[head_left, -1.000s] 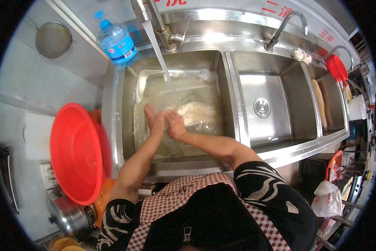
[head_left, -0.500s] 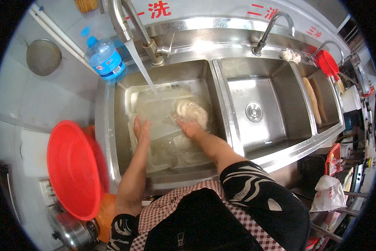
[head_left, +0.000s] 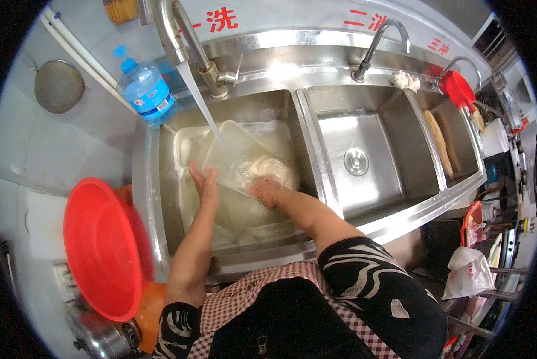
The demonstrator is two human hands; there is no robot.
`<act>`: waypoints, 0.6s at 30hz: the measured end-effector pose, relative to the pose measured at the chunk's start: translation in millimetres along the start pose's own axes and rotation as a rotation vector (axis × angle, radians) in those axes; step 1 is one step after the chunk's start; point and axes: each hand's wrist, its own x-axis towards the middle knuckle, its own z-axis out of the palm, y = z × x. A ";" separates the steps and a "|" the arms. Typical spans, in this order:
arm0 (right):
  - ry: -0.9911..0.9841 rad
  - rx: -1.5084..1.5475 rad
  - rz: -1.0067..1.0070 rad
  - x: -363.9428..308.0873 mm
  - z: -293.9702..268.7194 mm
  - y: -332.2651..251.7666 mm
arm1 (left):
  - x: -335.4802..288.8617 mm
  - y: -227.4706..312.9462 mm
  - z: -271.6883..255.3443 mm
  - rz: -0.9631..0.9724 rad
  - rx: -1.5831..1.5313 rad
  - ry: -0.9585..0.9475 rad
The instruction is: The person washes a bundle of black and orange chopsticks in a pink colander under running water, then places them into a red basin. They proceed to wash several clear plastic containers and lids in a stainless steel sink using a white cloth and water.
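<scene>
A translucent whitish plastic container is tilted in the water of the left sink basin, under the running faucet. My left hand grips its left edge, thumb showing. Inside or against its right side, my right hand is closed on a pale, bunched, wet scrubbing cloth; its fingertips are partly hidden by cloth and water. More pale trays lie submerged beneath. The water is cloudy, so their outlines are hard to make out.
The faucet pours from the back left. A blue-labelled bottle stands on the sink's back left corner. To the left leans a red basin. Right of my hands are a middle basin and a narrow one holding a long tan object.
The container has risen and tilted, so its far rim now shows above the water. My right hand has shifted slightly left and down, with the cloth still by it.
</scene>
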 end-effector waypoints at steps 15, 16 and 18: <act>0.136 0.408 0.263 23.2 -29.2 -67.7 | -22.1 -46.2 21.1 -0.385 0.014 -0.271; 0.160 0.456 0.195 22.5 -23.6 -66.9 | -20.4 -60.3 19.5 -0.363 -0.009 -0.245; 0.214 0.549 0.067 20.6 -14.5 -61.7 | -19.8 -59.5 18.7 -0.241 0.008 -0.244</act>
